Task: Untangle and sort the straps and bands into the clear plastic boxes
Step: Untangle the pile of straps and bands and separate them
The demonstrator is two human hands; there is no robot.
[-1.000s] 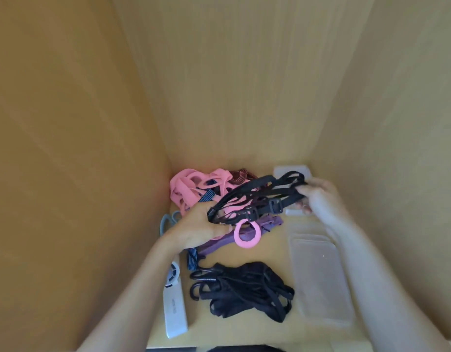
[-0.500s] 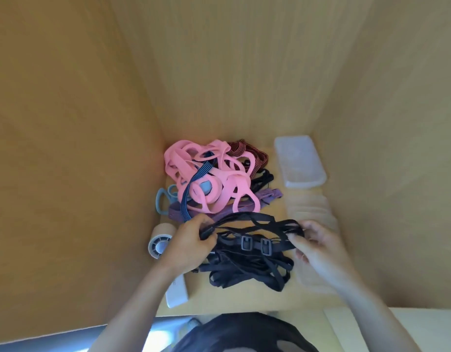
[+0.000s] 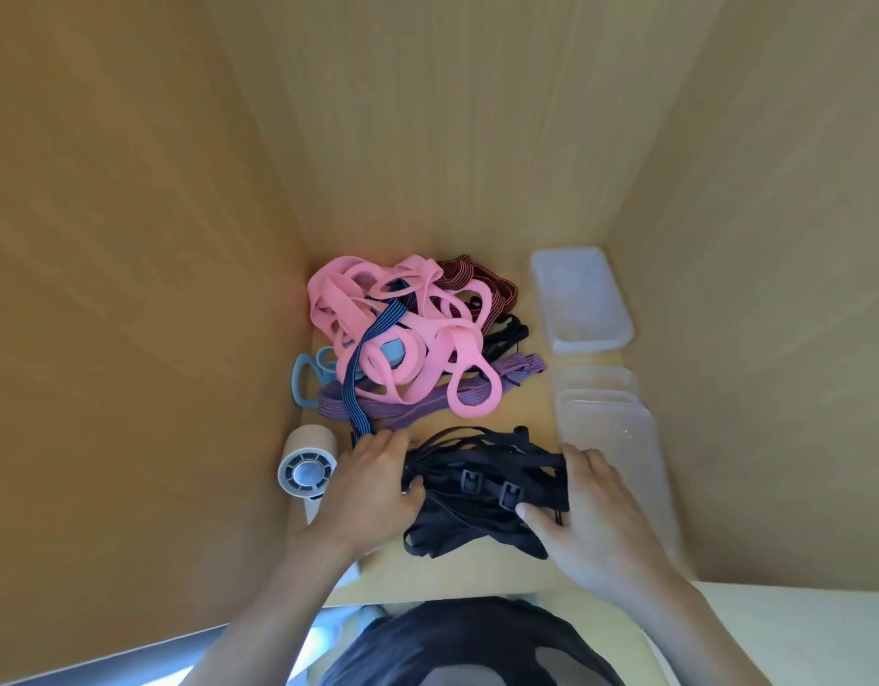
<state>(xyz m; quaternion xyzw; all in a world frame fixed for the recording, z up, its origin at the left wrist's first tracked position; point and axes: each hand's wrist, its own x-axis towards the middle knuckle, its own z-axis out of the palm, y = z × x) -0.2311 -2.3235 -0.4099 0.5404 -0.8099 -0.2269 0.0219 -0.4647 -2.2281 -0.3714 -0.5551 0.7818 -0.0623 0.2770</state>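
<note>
Left hand [image 3: 373, 492]: fingers curled onto the left end of the black straps [image 3: 482, 487], thumb tucked against the bundle. It grips; it is not merely resting.
Right hand [image 3: 598, 517]: fingers folded over the right end of the same bundle, thumb pressed on top near a buckle [image 3: 509, 495]. Also a grip.
Why both ends: I read this as keeping the bundle stretched flat between the hands so its loops cannot fall back on themselves. My judgement only.
Black straps, place: low at the middle of the shelf [image 3: 477, 579] front edge. I cannot tell whether they lie on it or hang just above. Two buckles face up, side by side.
Pink bands [image 3: 407, 334]: knotted with a blue strap [image 3: 373, 349], a purple strap [image 3: 417, 410] and a maroon strap [image 3: 477, 279], toward the back left corner and apart from the black lot. Not sorted.
Open box [image 3: 590, 341]: back right corner; I see nothing in it.
Box stack [image 3: 620, 438]: along the right edge, just beside the right hand. Boxes or lids, I cannot tell. I take this closeness as the reason the black lot is gathered here.
Fan [image 3: 306, 470]: front left, just beside the left hand. Not part of the job.
Step, my guess: black parted from colours, boxing not yet done.
Watch: loose ends at the front edge could slip off.
</note>
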